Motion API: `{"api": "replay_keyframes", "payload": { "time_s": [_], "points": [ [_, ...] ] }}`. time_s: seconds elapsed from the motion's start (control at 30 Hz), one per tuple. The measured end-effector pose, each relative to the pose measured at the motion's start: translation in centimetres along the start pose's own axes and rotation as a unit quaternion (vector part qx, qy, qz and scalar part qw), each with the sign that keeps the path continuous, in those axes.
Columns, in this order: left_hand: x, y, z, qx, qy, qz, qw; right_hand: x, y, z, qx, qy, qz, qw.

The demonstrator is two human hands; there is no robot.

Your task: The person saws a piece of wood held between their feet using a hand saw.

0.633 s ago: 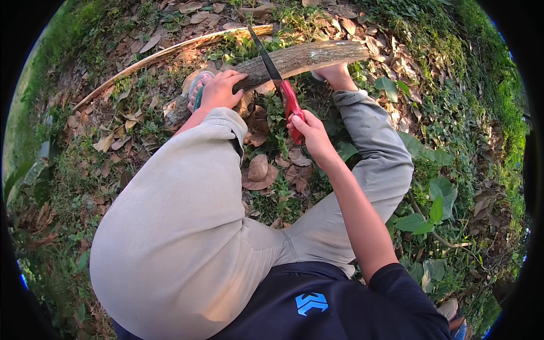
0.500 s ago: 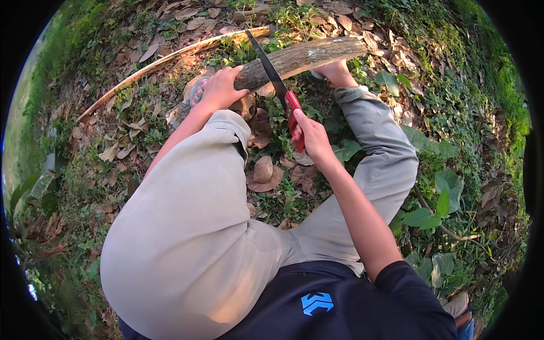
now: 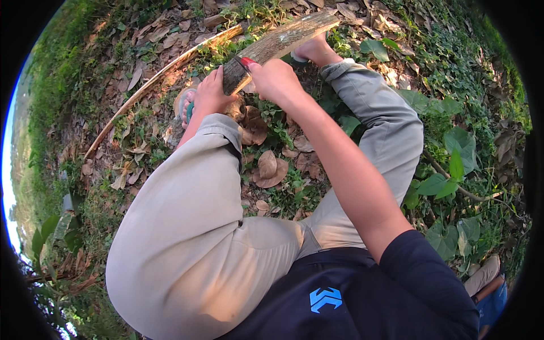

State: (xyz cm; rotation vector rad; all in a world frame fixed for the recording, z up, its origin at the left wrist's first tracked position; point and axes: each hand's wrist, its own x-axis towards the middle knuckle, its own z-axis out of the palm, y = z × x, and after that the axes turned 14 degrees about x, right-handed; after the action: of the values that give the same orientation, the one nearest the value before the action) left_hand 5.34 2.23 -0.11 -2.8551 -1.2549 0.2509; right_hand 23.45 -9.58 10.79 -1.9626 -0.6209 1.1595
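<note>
A grey-brown log (image 3: 283,42) lies slanted across the ground ahead of me, its far end up to the right. My left hand (image 3: 211,96) grips it near its near left end, with the fingers over the bark. My right hand (image 3: 277,82) is closed round the red handle of a hand saw (image 3: 247,62), just right of my left hand and over the log. Only a short dark bit of the blade shows; the rest is hidden. Whether the teeth are in the wood I cannot tell.
A long split strip of pale wood (image 3: 164,71) curves over the leaves at the left. My feet, in sandals, flank the log. Dry leaves (image 3: 269,169) and green plants (image 3: 442,181) cover the ground. Part of another person (image 3: 487,283) shows at the lower right.
My right hand has pushed forward and left with the saw, so its handle now sits by the log and the long blade no longer shows. The view has shifted slightly.
</note>
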Motion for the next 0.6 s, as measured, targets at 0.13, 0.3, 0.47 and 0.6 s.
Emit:
{"api": "replay_keyframes", "payload": {
  "time_s": [0.13,0.3,0.47,0.6],
  "points": [
    [-0.2,0.1,-0.2,-0.006,0.004,-0.024,1.0,-0.7,5.1,-0.8,0.004,-0.023,-0.03,0.999],
    [-0.8,0.6,-0.7,-0.015,-0.003,-0.046,0.999,-8.2,19.8,1.2,0.187,0.068,-0.083,0.976],
    [-1.8,-1.4,1.0,0.025,0.018,-0.034,0.999,-11.8,11.9,1.1,0.026,0.087,-0.07,0.993],
    [-1.6,-0.4,-0.4,-0.01,-0.007,-0.035,0.999,-7.4,2.3,-1.6,-0.097,0.051,-0.049,0.993]
  ]
}}
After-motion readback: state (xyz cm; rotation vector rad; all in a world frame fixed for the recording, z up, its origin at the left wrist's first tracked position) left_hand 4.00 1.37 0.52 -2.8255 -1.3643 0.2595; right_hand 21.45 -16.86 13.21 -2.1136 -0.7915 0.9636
